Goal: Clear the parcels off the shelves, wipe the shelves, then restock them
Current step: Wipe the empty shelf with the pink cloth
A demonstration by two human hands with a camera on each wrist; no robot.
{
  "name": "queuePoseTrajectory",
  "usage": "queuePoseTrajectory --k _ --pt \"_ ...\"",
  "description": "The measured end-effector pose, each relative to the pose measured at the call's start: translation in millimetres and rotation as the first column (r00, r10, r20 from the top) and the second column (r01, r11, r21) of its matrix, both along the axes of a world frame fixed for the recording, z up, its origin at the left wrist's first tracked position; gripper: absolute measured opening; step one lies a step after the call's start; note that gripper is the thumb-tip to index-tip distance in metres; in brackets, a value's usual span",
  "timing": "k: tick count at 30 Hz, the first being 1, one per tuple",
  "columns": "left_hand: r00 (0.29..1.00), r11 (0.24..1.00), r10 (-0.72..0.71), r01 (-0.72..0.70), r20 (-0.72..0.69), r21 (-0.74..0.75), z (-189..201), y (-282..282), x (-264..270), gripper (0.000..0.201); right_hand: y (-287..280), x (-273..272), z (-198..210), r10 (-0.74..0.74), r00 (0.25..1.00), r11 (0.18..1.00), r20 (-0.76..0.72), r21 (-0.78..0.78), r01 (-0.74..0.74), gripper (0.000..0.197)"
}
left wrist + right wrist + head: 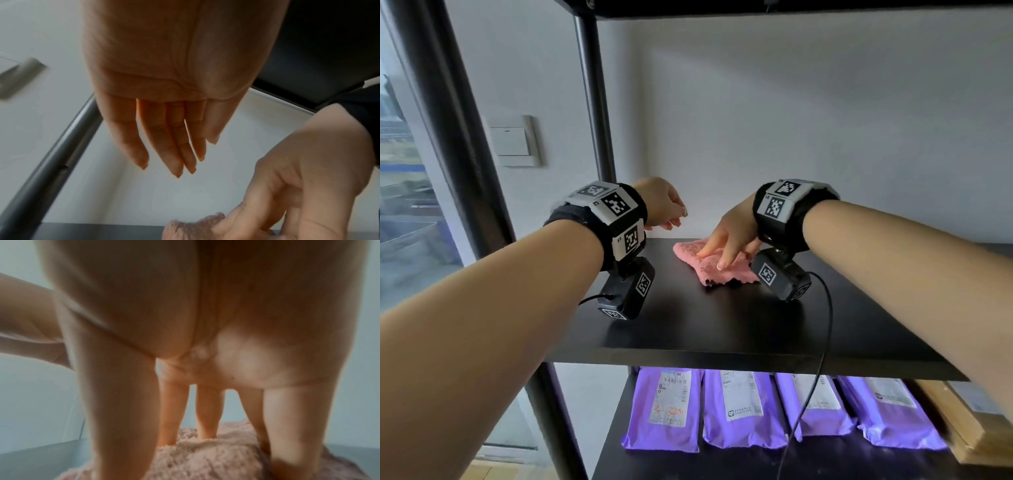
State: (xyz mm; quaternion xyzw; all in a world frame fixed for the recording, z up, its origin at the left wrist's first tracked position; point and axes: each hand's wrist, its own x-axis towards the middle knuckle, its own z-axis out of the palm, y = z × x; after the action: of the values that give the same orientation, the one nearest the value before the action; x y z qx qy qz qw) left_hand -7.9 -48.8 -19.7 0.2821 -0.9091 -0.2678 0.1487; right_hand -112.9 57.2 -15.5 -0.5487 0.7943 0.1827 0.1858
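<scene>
I am on the wiping step: my right hand [726,236] presses the pink cloth [714,263] flat onto the black shelf [722,325] with straight, spread fingers [115,410], a little above the middle of the head view and close to the back wall. My left hand [662,202] hovers just to the left of the cloth, apart from it, fingers hanging loose and holding nothing. This shelf carries no parcels, so I judge it cleared, while the purple parcels [743,407] lie in a row on the lower shelf [688,462] along the bottom of the frame, with a cardboard box [976,428] at the lower right. To wipe well, I would keep the whole palm weight over the cloth so it does not bunch, and draw it in long overlapping passes from the back edge toward the front edge. The corner by the upright post [595,102] at the upper left needs a deliberate pass. The cable [822,342] hanging from my right wrist drapes over the front edge, so I would watch that it does not snag there.
</scene>
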Motion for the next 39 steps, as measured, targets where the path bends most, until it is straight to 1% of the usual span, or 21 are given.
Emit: queuePoseTrajectory --k 4,9,11,14,16,18,20,21,23,25,27,29,31,33,37,39 --pt "0.998 0.998 -0.064 0.064 0.017 0.023 -2.5 5.5 -15.9 0.019 16.6 -23.1 -3.1 -0.107 0.988 0.994 -0.112 0.005 0.108 0.060" --pt "0.992 0.992 -0.123 0.123 0.033 0.008 -3.5 18.3 -28.8 0.016 52.7 -67.5 -7.5 -0.253 0.949 0.964 -0.186 0.029 0.263 0.057" --pt "0.990 0.991 -0.137 0.138 0.035 0.001 -3.1 23.4 -31.8 0.017 66.0 -83.3 -8.1 -0.310 0.924 0.947 -0.225 0.013 0.321 0.056" --pt "0.988 0.989 -0.148 0.148 0.039 -0.006 -1.9 29.3 -35.3 0.018 73.9 -91.2 -8.1 -0.353 0.903 0.931 -0.244 0.003 0.365 0.056" --pt "0.988 0.989 -0.147 0.148 0.041 -0.011 -1.2 32.1 -36.1 0.018 69.8 -90.4 -9.0 -0.329 0.915 0.939 -0.234 0.023 0.343 0.056" --pt "0.989 0.990 -0.138 0.139 0.044 -0.013 -0.7 33.9 -35.6 0.017 61.0 -82.2 -8.2 -0.257 0.942 0.962 -0.214 0.033 0.270 0.054" --pt "0.992 0.993 -0.119 0.120 0.044 -0.015 -0.4 34.4 -33.7 0.017 49.8 -66.5 -8.0 -0.205 0.964 0.978 -0.168 -0.012 0.206 0.047" --pt "0.993 0.994 -0.107 0.108 0.039 -0.015 0.0 34.4 -32.1 0.016 44.5 -53.5 -8.1 -0.187 0.976 0.982 -0.109 -0.034 0.185 0.045" --pt "0.996 0.996 -0.081 0.082 0.030 -0.018 1.2 34.3 -28.2 0.016 28.9 -31.0 -9.2 -0.159 0.986 0.987 -0.059 -0.027 0.157 0.049" --pt "0.998 0.998 -0.048 0.049 0.028 -0.028 3.0 34.8 -23.7 0.017 18.6 -7.9 -8.1 -0.022 0.999 0.999 -0.037 -0.043 0.021 0.056" --pt "1.000 0.999 -0.016 0.017 0.017 -0.039 5.6 36.0 -20.5 0.017 15.6 4.6 -7.6 0.098 0.995 0.993 -0.015 -0.059 -0.099 0.055" --pt "1.000 0.999 0.005 -0.005 0.010 -0.044 7.8 38.6 -19.9 0.017 24.9 10.9 -7.6 0.160 0.986 0.982 0.040 -0.104 -0.155 0.051" --pt "1.000 0.999 0.013 -0.012 0.011 -0.045 8.7 44.2 -22.8 0.018 40.2 5.5 -9.1 0.163 0.979 0.981 0.120 -0.122 -0.148 0.049" --pt "1.000 0.999 0.006 -0.006 0.010 -0.046 8.4 53.6 -29.7 0.019 60.3 -4.8 -7.4 0.125 0.980 0.987 0.155 -0.120 -0.106 0.047" --pt "0.999 0.998 -0.047 0.048 0.025 -0.035 5.6 81.1 -49.6 0.017 104.8 -37.9 -3.7 0.005 0.996 0.997 0.094 -0.083 0.003 0.049" --pt "0.996 0.996 -0.079 0.080 0.027 -0.025 4.6 95.5 -60.3 0.017 129.2 -58.4 -3.3 -0.061 0.994 0.995 0.095 -0.078 0.068 0.050"
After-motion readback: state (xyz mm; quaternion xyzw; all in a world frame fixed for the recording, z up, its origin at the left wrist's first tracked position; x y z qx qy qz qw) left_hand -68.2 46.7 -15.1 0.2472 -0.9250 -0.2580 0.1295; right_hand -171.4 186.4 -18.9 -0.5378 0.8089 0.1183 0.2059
